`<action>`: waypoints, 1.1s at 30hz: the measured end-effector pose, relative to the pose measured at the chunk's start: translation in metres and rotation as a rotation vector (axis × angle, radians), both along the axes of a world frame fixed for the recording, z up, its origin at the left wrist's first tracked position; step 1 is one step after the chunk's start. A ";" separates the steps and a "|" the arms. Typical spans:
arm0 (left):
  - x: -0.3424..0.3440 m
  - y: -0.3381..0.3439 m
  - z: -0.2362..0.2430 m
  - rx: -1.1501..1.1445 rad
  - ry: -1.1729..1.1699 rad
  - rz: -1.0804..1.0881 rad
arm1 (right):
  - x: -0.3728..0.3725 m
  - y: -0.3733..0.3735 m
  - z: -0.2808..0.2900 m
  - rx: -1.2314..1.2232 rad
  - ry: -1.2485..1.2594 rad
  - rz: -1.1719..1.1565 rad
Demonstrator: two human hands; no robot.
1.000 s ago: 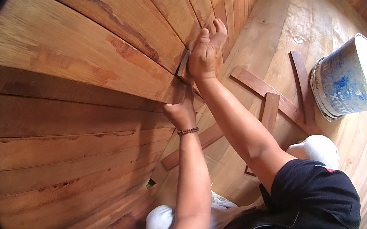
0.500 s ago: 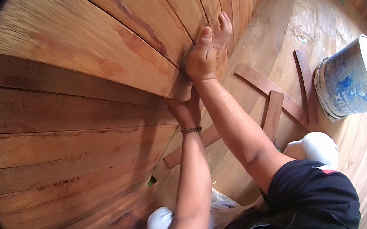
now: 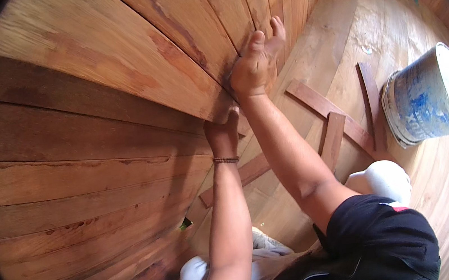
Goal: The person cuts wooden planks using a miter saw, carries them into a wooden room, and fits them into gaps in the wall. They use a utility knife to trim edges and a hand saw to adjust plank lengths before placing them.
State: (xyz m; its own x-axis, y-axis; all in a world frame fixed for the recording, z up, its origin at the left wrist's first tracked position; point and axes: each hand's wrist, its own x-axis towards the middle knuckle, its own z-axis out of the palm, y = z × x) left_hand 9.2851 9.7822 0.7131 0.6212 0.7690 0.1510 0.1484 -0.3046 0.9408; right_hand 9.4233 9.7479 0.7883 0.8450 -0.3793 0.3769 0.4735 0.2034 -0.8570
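My right hand (image 3: 251,71) lies against a wall of wooden planks, thumb and fingertips stretched out and apart. Just below it, my left hand (image 3: 222,132), a beaded bracelet (image 3: 226,160) at its wrist, is at the lower end of a broad plank (image 3: 129,62). Its thumb sticks up beside the plank's corner, while the other fingers are hidden behind the wood. This plank stands proud of the darker boards (image 3: 60,144) on the left.
Loose wooden strips (image 3: 319,102) lie crossed on the plank floor (image 3: 332,52). To their right is a paint-smeared bucket (image 3: 426,96) with a pale, round end. My pale-clothed knee (image 3: 389,182) is close by. A small green patch (image 3: 185,223) shows at the wall's foot.
My left hand has shifted a little to the left, and its thumb now stands clear of my right wrist. My right hand stays at almost the same place on the planks.
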 end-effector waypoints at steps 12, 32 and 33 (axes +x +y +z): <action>-0.005 0.027 -0.013 0.278 0.170 -0.231 | 0.008 -0.008 -0.023 -0.088 -0.030 0.075; -0.021 0.019 -0.038 -0.346 0.179 -0.089 | -0.012 -0.033 -0.108 -0.309 0.046 0.250; -0.022 0.020 -0.037 -0.352 0.304 -0.073 | -0.011 -0.038 -0.109 -0.333 0.060 0.253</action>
